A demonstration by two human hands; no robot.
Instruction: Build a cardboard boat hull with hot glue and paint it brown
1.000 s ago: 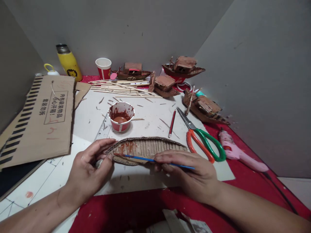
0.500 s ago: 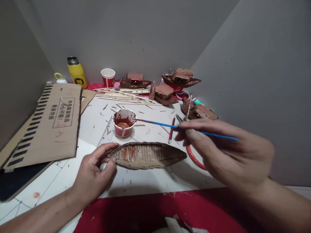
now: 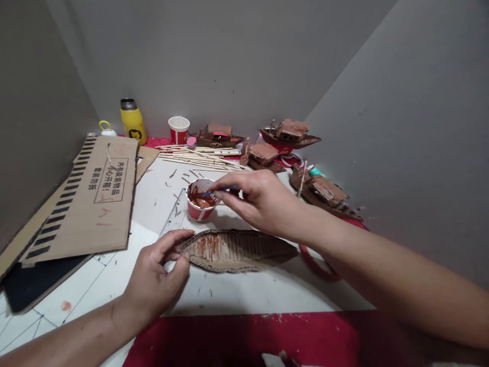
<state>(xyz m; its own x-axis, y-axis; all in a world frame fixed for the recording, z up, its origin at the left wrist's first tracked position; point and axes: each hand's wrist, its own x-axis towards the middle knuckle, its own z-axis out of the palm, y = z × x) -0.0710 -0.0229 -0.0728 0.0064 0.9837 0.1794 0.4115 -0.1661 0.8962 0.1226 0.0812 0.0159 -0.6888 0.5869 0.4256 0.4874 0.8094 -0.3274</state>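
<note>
My left hand [image 3: 162, 267] pinches the left tip of a cardboard boat hull [image 3: 237, 250] between thumb and fingers. The hull lies on the white board, its ribbed inside streaked with reddish-brown paint at the left end. Behind it stands a red and white paper cup [image 3: 201, 208] with brown paint in it and smeared up its inner wall. My right hand [image 3: 260, 199] is closed on a thin blue paintbrush [image 3: 225, 189] just right of the cup. The brush's tip dips inside the cup, so its bristles are hard to see.
Several brown model boats [image 3: 292, 133] stand at the back and right. Thin wooden sticks [image 3: 198, 157] lie in a pile before them. A yellow bottle [image 3: 133, 122] and another paper cup [image 3: 179, 130] are at the back left. Cardboard sheets [image 3: 84, 204] cover the left side.
My right hand has moved left and away from me, bringing the paintbrush from above the hull's right side into the paint cup. My left hand keeps its hold on the hull.
</note>
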